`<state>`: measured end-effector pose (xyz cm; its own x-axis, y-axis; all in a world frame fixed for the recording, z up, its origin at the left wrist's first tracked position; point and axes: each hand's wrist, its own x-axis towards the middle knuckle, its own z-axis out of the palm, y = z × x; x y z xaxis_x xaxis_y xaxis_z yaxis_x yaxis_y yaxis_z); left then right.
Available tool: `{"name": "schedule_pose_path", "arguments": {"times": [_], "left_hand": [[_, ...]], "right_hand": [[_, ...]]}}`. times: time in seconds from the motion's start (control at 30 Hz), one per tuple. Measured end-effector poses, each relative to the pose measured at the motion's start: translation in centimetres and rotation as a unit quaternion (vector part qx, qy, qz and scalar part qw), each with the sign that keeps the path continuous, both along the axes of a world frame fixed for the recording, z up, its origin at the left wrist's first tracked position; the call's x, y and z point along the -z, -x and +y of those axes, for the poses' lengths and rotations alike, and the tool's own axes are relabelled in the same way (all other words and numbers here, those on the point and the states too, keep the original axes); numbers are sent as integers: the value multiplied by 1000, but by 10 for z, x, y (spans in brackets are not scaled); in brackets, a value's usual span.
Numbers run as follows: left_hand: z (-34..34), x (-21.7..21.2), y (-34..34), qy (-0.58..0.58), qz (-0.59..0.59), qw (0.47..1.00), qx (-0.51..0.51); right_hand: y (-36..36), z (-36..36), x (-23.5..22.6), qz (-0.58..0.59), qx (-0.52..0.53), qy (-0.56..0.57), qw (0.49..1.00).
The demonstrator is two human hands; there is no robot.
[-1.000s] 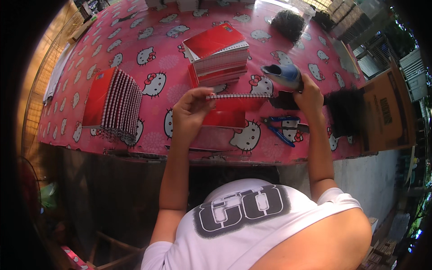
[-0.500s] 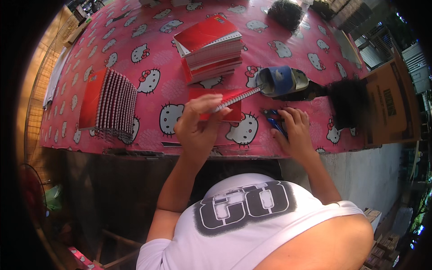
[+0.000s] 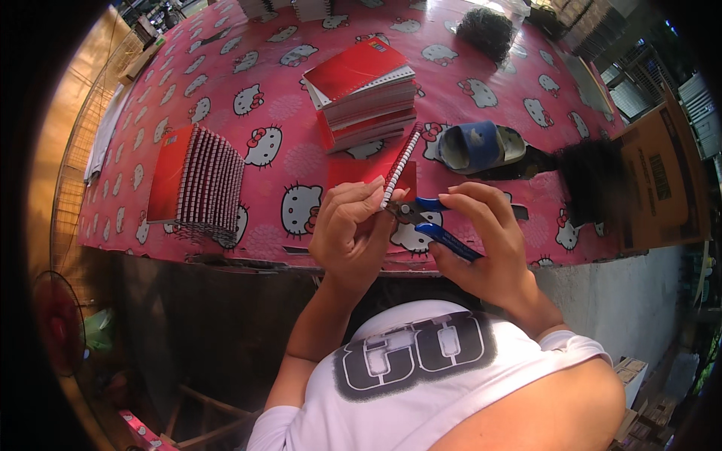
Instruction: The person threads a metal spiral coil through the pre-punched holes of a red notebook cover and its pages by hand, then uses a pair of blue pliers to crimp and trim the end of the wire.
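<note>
My left hand (image 3: 347, 229) pinches the lower end of a red spiral notebook (image 3: 404, 164), its white coil slanting up and away to the right. In my right hand (image 3: 492, 239) are blue-handled wire cutters (image 3: 451, 242), their handles spread apart. The cutters' jaws are at the near end of the coil, close to my left fingertips; whether they touch the wire I cannot tell. Beneath the held notebook, another red cover (image 3: 347, 171) lies on the table, partly hidden by it and my left hand.
A tall stack of red notebooks (image 3: 357, 71) stands behind my hands on the pink patterned table (image 3: 274, 218). More coil-bound notebooks (image 3: 199, 180) are stacked at left. A blue slipper (image 3: 481, 146), a black bristly bundle (image 3: 590, 177) and a cardboard box (image 3: 665, 180) sit at right.
My right hand has lifted the wire cutters off the table and brought them left to the notebook's coil end. The notebook in my left hand has swung to a steeper angle.
</note>
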<state>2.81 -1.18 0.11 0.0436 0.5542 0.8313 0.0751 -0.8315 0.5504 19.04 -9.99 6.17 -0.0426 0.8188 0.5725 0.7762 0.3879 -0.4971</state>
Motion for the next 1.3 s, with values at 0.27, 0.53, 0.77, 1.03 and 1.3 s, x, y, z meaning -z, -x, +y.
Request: {"name": "schedule_pose_path", "arguments": {"times": [0.27,0.53,0.77,1.03,1.3], "left_hand": [[-3,-12,13,-39,68,997,22],[30,-74,73,3,-120,987,-109],[98,-56,219,151,-275,874,-371],[114,-19,250,151,-318,892,-283],[36,-40,94,280,-47,959,-17]], "right_hand": [[-25,11,26,585,-171,419,673],[-31,-1,37,160,42,180,970],[-64,-28,76,-233,180,142,945],[-17,28,54,11,90,213,973],[14,64,90,-69,187,199,960]]}}
